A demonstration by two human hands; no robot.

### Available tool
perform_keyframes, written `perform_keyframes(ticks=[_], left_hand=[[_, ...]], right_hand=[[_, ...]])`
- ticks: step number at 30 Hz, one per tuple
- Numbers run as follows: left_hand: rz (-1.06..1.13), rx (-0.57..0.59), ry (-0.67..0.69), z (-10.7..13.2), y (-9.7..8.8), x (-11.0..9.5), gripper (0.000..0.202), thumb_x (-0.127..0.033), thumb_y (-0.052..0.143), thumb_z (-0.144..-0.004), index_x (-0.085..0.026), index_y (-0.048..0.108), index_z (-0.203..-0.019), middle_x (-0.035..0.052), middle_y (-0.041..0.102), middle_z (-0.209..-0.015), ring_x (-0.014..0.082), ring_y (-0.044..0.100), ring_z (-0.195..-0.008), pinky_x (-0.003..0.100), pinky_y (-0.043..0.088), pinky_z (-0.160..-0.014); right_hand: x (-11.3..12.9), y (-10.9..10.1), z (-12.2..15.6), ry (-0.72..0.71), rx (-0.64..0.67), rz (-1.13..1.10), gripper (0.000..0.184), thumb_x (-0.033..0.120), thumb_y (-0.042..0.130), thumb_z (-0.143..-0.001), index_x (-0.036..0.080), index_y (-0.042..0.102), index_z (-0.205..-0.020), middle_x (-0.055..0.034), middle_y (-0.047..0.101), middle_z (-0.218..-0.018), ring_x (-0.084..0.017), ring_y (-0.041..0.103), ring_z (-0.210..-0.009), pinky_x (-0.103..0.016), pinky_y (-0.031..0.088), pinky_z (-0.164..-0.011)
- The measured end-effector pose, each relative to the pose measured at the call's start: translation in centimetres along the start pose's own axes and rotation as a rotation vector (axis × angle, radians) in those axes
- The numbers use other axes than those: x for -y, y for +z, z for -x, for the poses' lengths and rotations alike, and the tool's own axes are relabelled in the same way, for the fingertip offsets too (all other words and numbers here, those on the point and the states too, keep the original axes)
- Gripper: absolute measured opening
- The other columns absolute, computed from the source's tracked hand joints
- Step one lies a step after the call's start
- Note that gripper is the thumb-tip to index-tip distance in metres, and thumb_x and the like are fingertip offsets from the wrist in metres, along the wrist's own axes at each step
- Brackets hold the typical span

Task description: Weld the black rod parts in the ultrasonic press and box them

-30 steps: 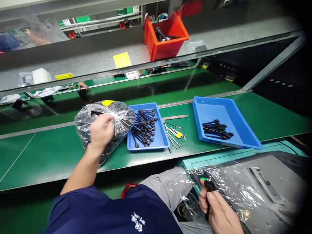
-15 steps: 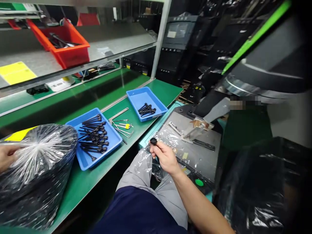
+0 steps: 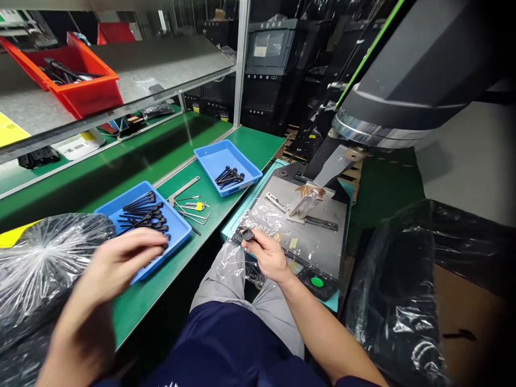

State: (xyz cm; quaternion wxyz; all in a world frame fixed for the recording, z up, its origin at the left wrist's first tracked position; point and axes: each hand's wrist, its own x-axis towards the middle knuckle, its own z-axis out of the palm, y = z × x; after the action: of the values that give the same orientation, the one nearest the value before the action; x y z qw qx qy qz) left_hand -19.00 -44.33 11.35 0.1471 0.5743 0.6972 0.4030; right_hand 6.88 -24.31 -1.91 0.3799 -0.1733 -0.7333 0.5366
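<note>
My right hand (image 3: 269, 257) pinches a small black plastic piece (image 3: 247, 234) with a squarish end, above my lap. Most of that piece is covered by the fingers. Slightly blurred, my left hand (image 3: 121, 260) hangs over the front of a blue tray (image 3: 182, 232), its fingers curved and apart from the thumb. I see nothing held in it. Several black rod-like parts with knobbed ends (image 3: 139, 201) lie in this tray, some hidden behind the left hand. A tied clear plastic bag with dark contents (image 3: 44, 263) stands left of the tray.
A second blue tray (image 3: 242, 156) holds several similar parts. Between the trays lie a caliper-like tool (image 3: 185, 188) and hex keys (image 3: 197, 215). At right stands a machine with a metal fixture (image 3: 304, 204) beneath its grey head (image 3: 382, 118). A red bin (image 3: 94, 91) sits on the shelf.
My left hand has left the tied bag and moved right, over the near tray. My right hand still holds the black piece, now turned with its squarish end more visible. The view has shifted right.
</note>
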Motion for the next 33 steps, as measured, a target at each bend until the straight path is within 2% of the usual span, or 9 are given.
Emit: perform_keyframes(ticks=[2, 5, 9, 13, 16, 21, 25, 28, 33], left_hand=[[0.208, 0.202, 0.040, -3.4, 5.0, -0.6, 0.017, -0.031, 0.072, -0.080, -0.021, 0.077, -0.093, 0.0072, 0.072, -0.098, 0.0180, 0.065, -0.083, 0.030, 0.053, -0.076], [0.525, 0.312, 0.064, -6.9, 11.7, -1.2, 0.027, -0.031, 0.079, -0.073, -0.018, 0.075, -0.096, 0.0073, 0.069, -0.095, 0.0113, 0.057, -0.067, 0.025, 0.049, -0.061], [0.685, 0.373, 0.103, -8.2, 16.7, -1.4, 0.023, -0.031, 0.076, -0.077, -0.016, 0.076, -0.095, 0.0074, 0.068, -0.090, 0.0103, 0.056, -0.066, 0.023, 0.047, -0.059], [0.712, 0.395, 0.063, -8.2, 17.9, -0.9, 0.022, -0.030, 0.076, -0.078, -0.017, 0.077, -0.096, 0.0079, 0.069, -0.089, 0.0156, 0.063, -0.079, 0.027, 0.052, -0.069], [0.757, 0.432, 0.040, -8.4, 18.0, -0.8, 0.019, -0.031, 0.076, -0.078, -0.020, 0.078, -0.094, 0.0087, 0.069, -0.103, 0.0174, 0.065, -0.089, 0.028, 0.054, -0.075], [0.821, 0.563, -0.040, -8.8, 18.0, -0.9, 0.025, -0.035, 0.073, -0.081, -0.022, 0.077, -0.102, 0.0068, 0.064, -0.104, 0.0105, 0.060, -0.070, 0.027, 0.054, -0.066], [0.813, 0.615, -0.034, -9.2, 18.3, -0.6, 0.027, -0.036, 0.071, -0.082, -0.022, 0.076, -0.106, 0.0053, 0.062, -0.098, 0.0090, 0.057, -0.068, 0.026, 0.052, -0.065], [0.764, 0.596, 0.012, -9.4, 18.5, -0.3, 0.028, -0.035, 0.070, -0.084, -0.023, 0.075, -0.108, 0.0054, 0.063, -0.097, 0.0105, 0.058, -0.072, 0.026, 0.052, -0.066], [0.689, 0.439, 0.166, -9.4, 19.0, -0.3, 0.019, -0.031, 0.069, -0.085, -0.020, 0.076, -0.099, 0.0076, 0.069, -0.099, 0.0173, 0.065, -0.091, 0.031, 0.053, -0.081]], right_hand=[[0.4, -0.1, 0.8, 0.008, 0.000, 0.039, 0.023, 0.036, 0.052, -0.099, 0.020, 0.066, -0.088, -0.0036, 0.059, -0.080, -0.016, 0.056, -0.071, -0.029, 0.046, -0.065], [0.9, -0.5, 2.1, 0.020, -0.033, 0.116, 0.024, 0.034, 0.051, -0.100, 0.020, 0.065, -0.088, -0.0039, 0.059, -0.080, -0.017, 0.056, -0.071, -0.029, 0.046, -0.065], [1.1, -1.2, 3.6, 0.030, -0.108, 0.171, 0.021, 0.032, 0.051, -0.100, 0.021, 0.066, -0.090, -0.0033, 0.059, -0.079, -0.017, 0.057, -0.073, -0.029, 0.046, -0.066], [1.1, -1.4, 4.0, 0.022, -0.146, 0.215, 0.019, 0.028, 0.050, -0.100, 0.020, 0.066, -0.093, -0.0027, 0.059, -0.079, -0.017, 0.057, -0.073, -0.029, 0.045, -0.067], [1.4, -1.4, 3.8, -0.004, -0.146, 0.287, 0.017, 0.025, 0.050, -0.099, 0.020, 0.067, -0.099, -0.0029, 0.057, -0.081, -0.017, 0.055, -0.073, -0.029, 0.045, -0.067], [1.7, -1.4, 3.4, -0.014, -0.102, 0.341, 0.019, 0.023, 0.048, -0.100, 0.019, 0.066, -0.097, -0.0045, 0.057, -0.083, -0.017, 0.055, -0.076, -0.031, 0.045, -0.069], [1.8, -1.4, 3.3, -0.006, -0.115, 0.366, 0.019, 0.023, 0.049, -0.100, 0.019, 0.064, -0.089, -0.0028, 0.054, -0.078, -0.017, 0.052, -0.070, -0.030, 0.043, -0.064], [1.8, -1.4, 3.4, -0.006, -0.137, 0.394, 0.020, 0.022, 0.048, -0.100, 0.019, 0.065, -0.090, -0.0022, 0.053, -0.077, -0.016, 0.052, -0.070, -0.030, 0.043, -0.064], [2.0, -1.6, 3.5, -0.028, -0.195, 0.462, 0.021, 0.021, 0.046, -0.100, 0.020, 0.066, -0.107, -0.0050, 0.058, -0.085, -0.019, 0.057, -0.078, -0.031, 0.046, -0.070]])
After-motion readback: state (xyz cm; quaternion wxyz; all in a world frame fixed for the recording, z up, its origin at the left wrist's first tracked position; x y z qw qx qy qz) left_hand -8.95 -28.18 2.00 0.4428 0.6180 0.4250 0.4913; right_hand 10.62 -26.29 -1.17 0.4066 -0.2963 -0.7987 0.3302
